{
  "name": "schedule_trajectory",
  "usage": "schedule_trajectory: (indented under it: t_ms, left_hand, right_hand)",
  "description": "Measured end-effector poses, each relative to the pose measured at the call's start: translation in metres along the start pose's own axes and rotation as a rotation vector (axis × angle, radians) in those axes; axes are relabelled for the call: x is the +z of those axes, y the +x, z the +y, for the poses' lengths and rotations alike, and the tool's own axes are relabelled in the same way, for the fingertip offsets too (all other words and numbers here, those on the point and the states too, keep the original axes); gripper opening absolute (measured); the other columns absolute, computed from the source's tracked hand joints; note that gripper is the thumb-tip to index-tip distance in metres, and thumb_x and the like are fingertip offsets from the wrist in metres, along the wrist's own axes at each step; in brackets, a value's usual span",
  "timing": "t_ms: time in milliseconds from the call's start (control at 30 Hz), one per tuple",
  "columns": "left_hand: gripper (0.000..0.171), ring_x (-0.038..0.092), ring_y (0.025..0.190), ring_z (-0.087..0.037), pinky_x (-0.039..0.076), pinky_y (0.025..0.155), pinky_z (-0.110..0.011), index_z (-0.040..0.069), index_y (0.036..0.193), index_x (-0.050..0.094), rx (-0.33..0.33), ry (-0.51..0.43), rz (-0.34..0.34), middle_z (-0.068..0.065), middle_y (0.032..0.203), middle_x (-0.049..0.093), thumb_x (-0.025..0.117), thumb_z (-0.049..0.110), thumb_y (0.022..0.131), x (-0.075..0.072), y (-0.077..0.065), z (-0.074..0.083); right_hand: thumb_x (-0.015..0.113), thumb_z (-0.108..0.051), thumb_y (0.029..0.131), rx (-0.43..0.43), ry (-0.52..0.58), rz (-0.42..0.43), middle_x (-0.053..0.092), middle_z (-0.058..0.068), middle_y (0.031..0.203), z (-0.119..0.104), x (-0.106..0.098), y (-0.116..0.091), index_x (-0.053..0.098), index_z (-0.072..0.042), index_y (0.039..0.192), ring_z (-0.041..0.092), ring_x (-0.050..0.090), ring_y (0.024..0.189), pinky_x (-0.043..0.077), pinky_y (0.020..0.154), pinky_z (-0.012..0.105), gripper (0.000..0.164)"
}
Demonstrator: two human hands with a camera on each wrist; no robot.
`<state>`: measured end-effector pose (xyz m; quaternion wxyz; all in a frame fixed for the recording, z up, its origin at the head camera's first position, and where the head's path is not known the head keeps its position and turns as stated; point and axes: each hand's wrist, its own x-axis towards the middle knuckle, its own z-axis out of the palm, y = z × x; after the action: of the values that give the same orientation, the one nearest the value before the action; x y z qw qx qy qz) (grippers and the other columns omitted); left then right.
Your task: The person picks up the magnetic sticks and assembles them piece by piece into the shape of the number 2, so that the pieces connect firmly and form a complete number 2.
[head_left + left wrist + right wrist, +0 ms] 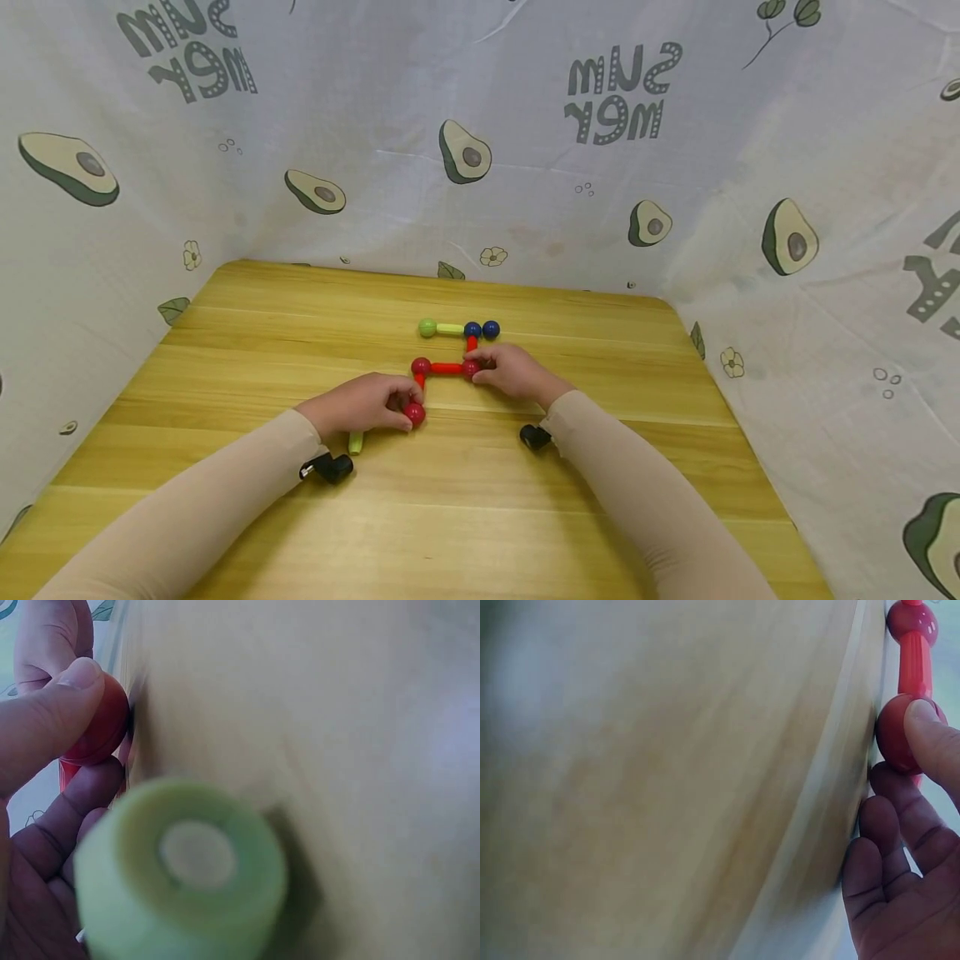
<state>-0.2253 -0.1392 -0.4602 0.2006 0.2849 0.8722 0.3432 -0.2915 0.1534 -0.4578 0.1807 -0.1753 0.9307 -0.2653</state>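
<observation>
A zigzag chain of balls and rods lies on the table. My left hand [369, 402] pinches the red ball [414, 414] at the chain's near end, thumb on one side and fingers on the other. A red rod [419, 382] leads from there to a second red ball [422, 367]. Another red rod [447, 368] joins that one to a third red ball [471, 369], which my right hand [513, 371] holds between thumb and forefinger. Beyond it, a short red rod [472, 342] meets a blue ball [472, 330]. A light green rod [450, 329] runs left to a green ball [427, 327].
A second blue ball [491, 330] sits right beside the first. One loose light green rod [356, 442] lies by the left wrist, large and blurred in the left wrist view. The wooden table [450, 517] backs onto a printed white cloth [390, 225].
</observation>
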Motion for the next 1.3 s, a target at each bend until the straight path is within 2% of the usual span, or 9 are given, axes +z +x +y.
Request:
schedule_trajectory:
  t_ms: [400,667,833,1000,1167,1300]
  left_hand:
    - [0.027,0.061,0.094,-0.013,0.052,0.090,-0.035,0.027,0.119,0.070,-0.013,0.005,0.011,0.009,0.104,0.069,0.081,0.026,0.094,-0.003,-0.001,-0.003]
    - [0.046,0.065,0.099,-0.011,0.055,0.096,-0.040,0.021,0.135,0.061,-0.033,0.035,0.040,0.006,0.111,0.071,0.081,0.030,0.095,-0.007,-0.005,-0.011]
    - [0.036,0.064,0.102,-0.013,0.054,0.099,-0.042,0.018,0.128,0.065,-0.053,0.014,0.054,0.006,0.115,0.070,0.078,0.031,0.097,-0.013,-0.012,-0.021]
    - [0.019,0.063,0.108,-0.016,0.052,0.105,-0.047,0.019,0.121,0.071,-0.081,0.012,0.012,0.005,0.120,0.071,0.072,0.020,0.101,-0.024,-0.027,-0.027]
    - [0.023,0.064,0.124,-0.024,0.048,0.112,-0.054,0.017,0.122,0.074,-0.052,0.038,-0.052,0.001,0.127,0.072,0.068,0.009,0.101,-0.033,-0.040,-0.029]
    - [0.026,0.062,0.131,-0.028,0.045,0.115,-0.056,0.018,0.125,0.074,-0.034,0.044,-0.076,-0.001,0.133,0.072,0.067,0.010,0.102,-0.037,-0.046,-0.029]
  right_hand:
    - [0.077,-0.025,0.097,0.012,0.005,0.014,0.071,0.004,0.124,0.000,-0.001,0.006,0.069,-0.022,0.140,0.022,0.062,0.109,0.052,0.106,0.042,0.044]
    - [0.078,-0.026,0.097,0.033,0.008,0.004,0.071,0.004,0.124,0.001,-0.001,0.009,0.069,-0.024,0.140,0.023,0.061,0.107,0.052,0.104,0.041,0.045]
    - [0.078,-0.025,0.097,0.043,0.018,0.000,0.070,0.005,0.125,0.000,-0.002,0.010,0.069,-0.024,0.140,0.025,0.061,0.110,0.052,0.105,0.042,0.045]
    - [0.078,-0.024,0.097,0.043,0.031,-0.004,0.070,0.005,0.127,0.001,-0.003,0.011,0.069,-0.024,0.140,0.025,0.061,0.110,0.052,0.104,0.041,0.044]
    - [0.077,-0.024,0.097,0.032,0.036,-0.011,0.070,0.004,0.129,0.001,-0.004,0.011,0.069,-0.023,0.141,0.024,0.061,0.111,0.052,0.105,0.042,0.044]
    - [0.078,-0.024,0.097,0.032,0.047,-0.011,0.070,0.005,0.128,0.001,-0.004,0.010,0.069,-0.023,0.141,0.025,0.061,0.111,0.052,0.106,0.042,0.045]
